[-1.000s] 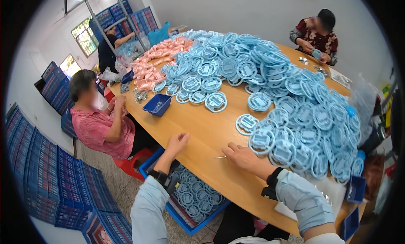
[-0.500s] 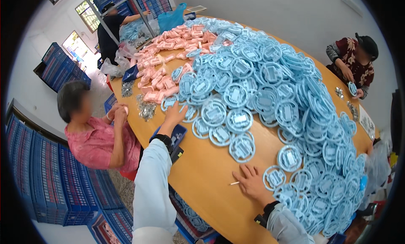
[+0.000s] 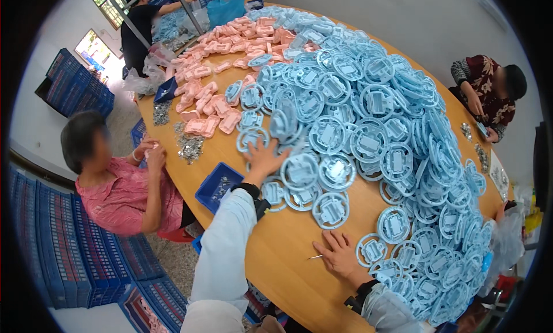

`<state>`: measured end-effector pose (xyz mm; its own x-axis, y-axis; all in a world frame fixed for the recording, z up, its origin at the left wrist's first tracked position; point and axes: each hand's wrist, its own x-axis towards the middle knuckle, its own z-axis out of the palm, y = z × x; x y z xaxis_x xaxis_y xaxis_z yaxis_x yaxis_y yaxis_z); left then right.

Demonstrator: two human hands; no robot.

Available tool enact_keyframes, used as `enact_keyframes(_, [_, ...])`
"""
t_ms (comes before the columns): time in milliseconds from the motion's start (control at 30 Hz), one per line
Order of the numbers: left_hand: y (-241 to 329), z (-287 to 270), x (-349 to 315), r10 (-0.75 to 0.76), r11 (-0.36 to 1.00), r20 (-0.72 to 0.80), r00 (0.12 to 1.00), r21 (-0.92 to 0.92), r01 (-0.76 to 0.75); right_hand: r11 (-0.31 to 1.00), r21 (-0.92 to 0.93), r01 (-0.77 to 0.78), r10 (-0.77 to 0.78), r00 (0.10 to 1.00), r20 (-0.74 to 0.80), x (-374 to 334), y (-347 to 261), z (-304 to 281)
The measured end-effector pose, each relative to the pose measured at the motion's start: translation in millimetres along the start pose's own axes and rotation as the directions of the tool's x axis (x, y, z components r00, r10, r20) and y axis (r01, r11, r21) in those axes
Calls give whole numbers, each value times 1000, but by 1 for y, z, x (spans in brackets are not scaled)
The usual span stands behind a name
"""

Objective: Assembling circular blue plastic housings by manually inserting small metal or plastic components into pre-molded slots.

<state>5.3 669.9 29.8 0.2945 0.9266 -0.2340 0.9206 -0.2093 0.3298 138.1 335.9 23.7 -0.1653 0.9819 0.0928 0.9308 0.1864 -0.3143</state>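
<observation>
My left hand (image 3: 265,159) reaches over the wooden table with its fingers spread, touching the near edge of a big heap of light blue round plastic parts (image 3: 328,134). Several parts beside those fingers are smeared by motion. My right hand (image 3: 341,257) rests low on the table at the near side, left of a blue ring-shaped part (image 3: 371,249). From its thumb side sticks out a thin pointed rod (image 3: 314,257), which the hand seems to hold; the rest of the rod is hidden.
Pink plastic parts (image 3: 222,105) lie at the far left of the table (image 3: 282,264). A blue tray (image 3: 218,186) with small metal pieces and a metal pile (image 3: 189,147) are nearby. Co-workers sit left (image 3: 129,189) and right (image 3: 489,97); another stands at the back.
My left hand has moved right and nearer, from beside the pink parts onto the blue parts, which shift by its fingers. The blue tray shows more fully. My right hand stays nearly still.
</observation>
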Motion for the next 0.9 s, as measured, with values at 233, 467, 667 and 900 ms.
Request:
enact_keyframes(233, [52,39,-72,122,982,-22,992,-140,-124,961,115,251,-258,965,54,-9,-4,4])
enact_keyframes(467, [69,8,-104,574,811,295,764,-330,-482,952,72,297,-302,951,71,7,0,3])
enact_keyframes(667, [-6,-27,39,383,889,-313,869,-131,-439,963,89,253,-260,963,74,6,-2,-2])
enact_keyframes(900, [20,-10,76,-66,981,3,998,-185,65,966,156,206,-224,968,113,8,3,3])
